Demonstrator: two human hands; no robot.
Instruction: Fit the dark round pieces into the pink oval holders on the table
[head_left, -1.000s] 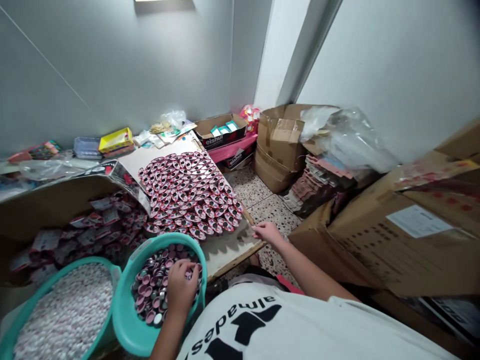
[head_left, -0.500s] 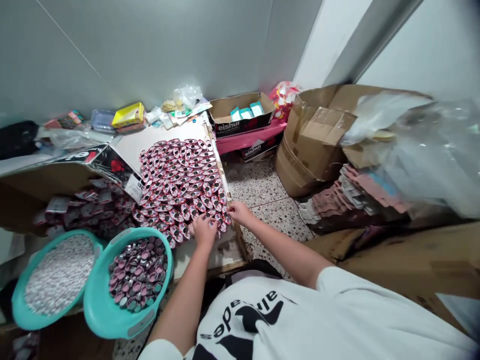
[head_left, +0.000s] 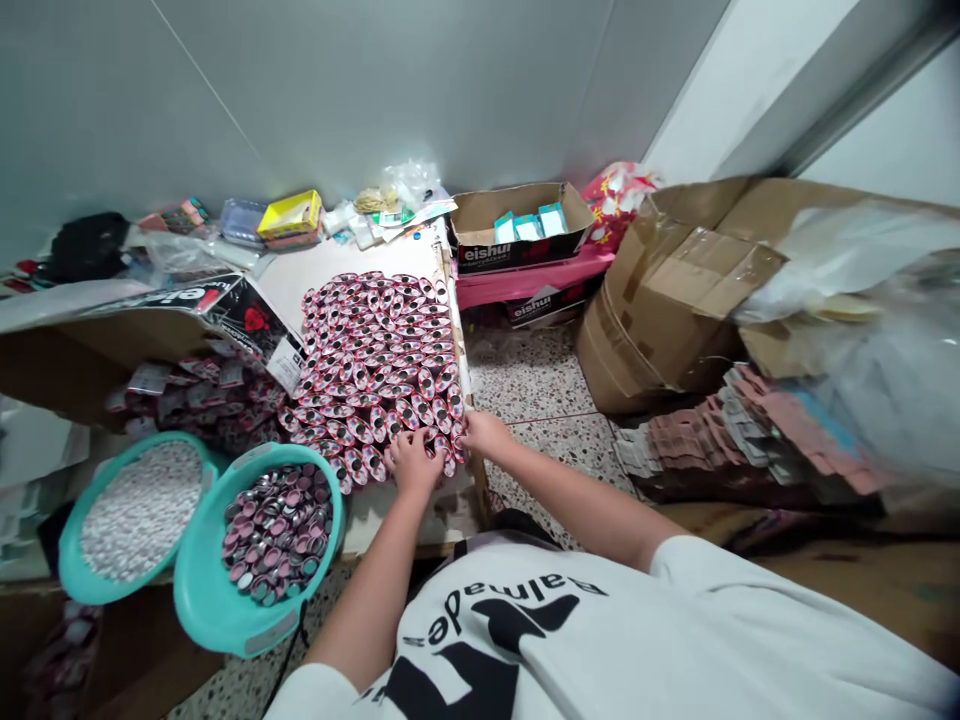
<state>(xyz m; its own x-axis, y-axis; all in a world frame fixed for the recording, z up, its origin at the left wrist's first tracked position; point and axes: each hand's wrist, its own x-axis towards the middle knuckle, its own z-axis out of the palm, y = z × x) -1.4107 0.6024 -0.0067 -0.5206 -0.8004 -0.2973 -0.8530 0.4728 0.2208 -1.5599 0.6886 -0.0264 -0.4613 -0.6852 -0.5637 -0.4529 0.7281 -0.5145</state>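
Many small red-and-white cardboard packets [head_left: 375, 360] stand upright, packed side by side on a white table top. Their pinched-oval mouths face up and look dark inside. Over the front right rows sits my left hand [head_left: 415, 463], its fingers curved and apart, touching the packet tops. My right hand [head_left: 486, 437] is at the right table edge, its fingers closed at the outermost packet of the block. The fingertips are partly hidden. Left of the packets stands a teal basin [head_left: 335, 520] with pink-and-silver round caps [head_left: 277, 530] in it.
Another teal basin [head_left: 71, 560] contains small white pieces. A tipped carton [head_left: 251, 320] holds more packets. Behind are a yellow box [head_left: 289, 215] and an open carton [head_left: 517, 255] with teal packs. Large cardboard boxes [head_left: 637, 300] and stacked flat card pieces [head_left: 690, 440] stand right, across speckled floor.
The view has swung left, so things appear farther right. My left hand's fingers have spread a little over the packets. My right hand stays by the table edge.
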